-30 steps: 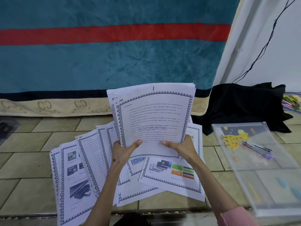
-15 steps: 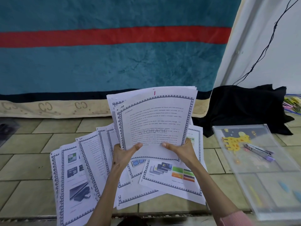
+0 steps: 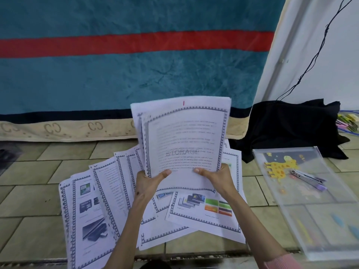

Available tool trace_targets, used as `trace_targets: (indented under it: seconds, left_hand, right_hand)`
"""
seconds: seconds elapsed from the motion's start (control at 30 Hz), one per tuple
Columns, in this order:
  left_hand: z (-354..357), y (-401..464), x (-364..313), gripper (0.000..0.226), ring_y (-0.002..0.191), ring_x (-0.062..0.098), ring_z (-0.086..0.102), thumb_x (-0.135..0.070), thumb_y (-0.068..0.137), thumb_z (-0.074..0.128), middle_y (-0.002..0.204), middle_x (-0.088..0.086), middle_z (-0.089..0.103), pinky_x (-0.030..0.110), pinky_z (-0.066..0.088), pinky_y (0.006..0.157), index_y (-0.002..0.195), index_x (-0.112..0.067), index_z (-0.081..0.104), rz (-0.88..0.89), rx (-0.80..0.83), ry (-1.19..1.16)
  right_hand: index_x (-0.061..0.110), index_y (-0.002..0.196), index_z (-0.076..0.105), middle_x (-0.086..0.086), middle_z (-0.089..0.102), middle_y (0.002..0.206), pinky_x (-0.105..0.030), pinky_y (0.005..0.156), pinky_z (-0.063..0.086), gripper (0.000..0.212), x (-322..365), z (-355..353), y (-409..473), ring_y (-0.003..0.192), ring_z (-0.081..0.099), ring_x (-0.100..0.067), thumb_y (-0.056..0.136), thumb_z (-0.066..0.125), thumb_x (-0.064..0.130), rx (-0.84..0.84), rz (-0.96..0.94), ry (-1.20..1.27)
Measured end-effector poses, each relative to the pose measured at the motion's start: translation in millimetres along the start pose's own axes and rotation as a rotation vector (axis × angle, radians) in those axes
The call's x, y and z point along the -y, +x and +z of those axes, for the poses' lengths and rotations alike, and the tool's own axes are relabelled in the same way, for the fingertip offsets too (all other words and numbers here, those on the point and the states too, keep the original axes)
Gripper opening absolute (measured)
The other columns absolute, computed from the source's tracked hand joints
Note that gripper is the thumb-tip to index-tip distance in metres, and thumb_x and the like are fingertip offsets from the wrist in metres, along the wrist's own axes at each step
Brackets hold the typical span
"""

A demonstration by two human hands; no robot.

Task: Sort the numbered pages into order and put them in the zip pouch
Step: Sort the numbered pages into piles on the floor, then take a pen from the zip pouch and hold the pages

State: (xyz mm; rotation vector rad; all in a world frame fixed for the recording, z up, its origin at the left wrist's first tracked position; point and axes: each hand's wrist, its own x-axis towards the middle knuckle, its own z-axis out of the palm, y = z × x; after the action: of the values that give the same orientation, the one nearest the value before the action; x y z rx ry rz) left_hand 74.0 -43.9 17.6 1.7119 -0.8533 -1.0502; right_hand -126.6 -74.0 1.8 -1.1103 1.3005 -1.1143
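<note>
1. Presently, the left hand and the right hand together hold a small stack of pages upright above the floor, one hand at each lower corner.
2. Left hand: thumb lies across the front of the stack at its lower left, fingers behind it; the grip is clamped on the paper.
3. Right hand: thumb presses the front at the lower right, fingers behind; likewise clamped on the paper.
4. The front sheet carries a decorative border, blurred text, a "STORAGE" watermark and a red mark at the top margin. The sheets behind it are offset to the left, their edges not flush.
5. Loose pages lie fanned and overlapping on the tiled floor beneath and to the left of the held stack. Several show printed pictures of devices; one at the right shows coloured blocks.
6. The zip pouch, transparent with a yellow giraffe print, lies flat on the floor to the right of the pages, apart from them. A purple-ended item shows at its upper part; whether it is inside or on top cannot be told.
7. A black cloth lies beyond the pouch. A teal blanket with a red stripe fills the background.
</note>
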Motion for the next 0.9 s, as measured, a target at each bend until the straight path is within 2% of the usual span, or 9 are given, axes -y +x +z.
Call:
trace_targets:
  seconds: [0.1, 0.17, 0.3, 0.37, 0.47, 0.6, 0.67, 0.77, 0.9]
  left_hand:
    - [-7, 4, -12, 0.029, 0.086, 0.02, 0.064, -0.028, 0.072, 0.078, 0.085, -0.001, 0.069, 0.025, 0.051, 0.074, 0.095, -0.015, 0.067, 0.087, 0.112, 0.029]
    - [-10, 5, -22, 0.04, 0.095, 0.018, 0.063, -0.03, 0.079, 0.07, 0.106, 0.005, 0.069, 0.025, 0.049, 0.078, 0.114, -0.013, 0.062, 0.175, 0.126, 0.064]
    - [0, 6, -59, 0.056, 0.135, 0.017, 0.035, -0.036, 0.093, 0.05, 0.148, 0.001, 0.037, 0.033, 0.031, 0.109, 0.143, -0.019, 0.032, 0.568, -0.279, 0.145]
    - [14, 11, -82, 0.053, 0.141, 0.017, 0.023, -0.038, 0.097, 0.039, 0.152, 0.003, 0.031, 0.029, 0.017, 0.114, 0.145, -0.016, 0.029, 0.773, -0.211, 0.384]
    - [35, 26, -105, 0.053, 0.144, 0.018, 0.016, -0.039, 0.099, 0.03, 0.153, 0.004, 0.028, 0.034, 0.009, 0.116, 0.146, -0.015, 0.026, 0.839, -0.001, 0.71]
    - [50, 43, -113, 0.042, 0.126, 0.028, 0.046, -0.038, 0.1, 0.03, 0.136, 0.009, 0.053, 0.038, 0.03, 0.106, 0.134, -0.019, 0.047, 0.804, 0.164, 0.871]
    - [52, 44, -111, 0.034, 0.107, 0.03, 0.057, -0.037, 0.099, 0.034, 0.113, 0.008, 0.065, 0.038, 0.04, 0.095, 0.109, -0.016, 0.059, 0.761, 0.227, 0.764]
    - [54, 39, -111, 0.028, 0.076, 0.023, 0.051, -0.033, 0.099, 0.038, 0.071, -0.005, 0.05, 0.037, 0.042, 0.078, 0.078, -0.018, 0.049, 0.812, 0.255, 0.711]
    - [58, 34, -117, 0.026, 0.07, 0.019, 0.044, -0.029, 0.099, 0.04, 0.062, -0.012, 0.041, 0.029, 0.033, 0.067, 0.075, -0.021, 0.043, 0.889, 0.221, 0.746]
  right_hand:
    - [0.017, 0.081, 0.066, -0.004, 0.073, 0.089, -0.025, 0.069, 0.056, 0.025, 16, -7, -4, 0.076, 0.069, -0.012, 0.064, 0.084, 0.012, 0.012, 0.015, -0.003]
    - [0.013, 0.085, 0.069, -0.01, 0.074, 0.092, -0.034, 0.076, 0.058, 0.027, 19, -14, -7, 0.079, 0.072, -0.019, 0.063, 0.085, 0.01, 0.06, 0.059, 0.019]
    - [0.007, 0.098, 0.069, -0.008, 0.074, 0.095, -0.043, 0.082, 0.057, 0.04, 8, -21, -16, 0.086, 0.072, -0.024, 0.061, 0.086, 0.009, 0.147, 0.181, -0.06]
    - [0.007, 0.102, 0.068, -0.006, 0.074, 0.097, -0.042, 0.083, 0.057, 0.045, 1, -21, -24, 0.088, 0.072, -0.022, 0.061, 0.086, 0.01, 0.197, 0.215, -0.084]
    - [0.007, 0.102, 0.068, -0.003, 0.074, 0.097, -0.036, 0.081, 0.058, 0.042, -5, -21, -33, 0.088, 0.071, -0.019, 0.063, 0.085, 0.007, 0.262, 0.234, -0.094]
    - [0.009, 0.1, 0.07, -0.005, 0.074, 0.1, -0.043, 0.085, 0.056, 0.043, -12, -23, -38, 0.093, 0.071, -0.022, 0.061, 0.086, 0.009, 0.304, 0.25, -0.08]
    - [0.01, 0.101, 0.07, -0.005, 0.074, 0.101, -0.044, 0.086, 0.055, 0.044, -16, -24, -40, 0.093, 0.07, -0.021, 0.061, 0.087, 0.011, 0.296, 0.257, -0.081]
    - [0.015, 0.105, 0.069, 0.002, 0.073, 0.105, -0.033, 0.089, 0.054, 0.041, -17, -26, -44, 0.097, 0.069, -0.013, 0.067, 0.083, 0.015, 0.328, 0.24, -0.09]
    - [0.033, 0.107, 0.06, 0.017, 0.065, 0.107, -0.011, 0.08, 0.048, 0.021, 16, -36, -42, 0.098, 0.061, 0.004, 0.088, 0.057, 0.04, 0.492, 0.138, -0.273]
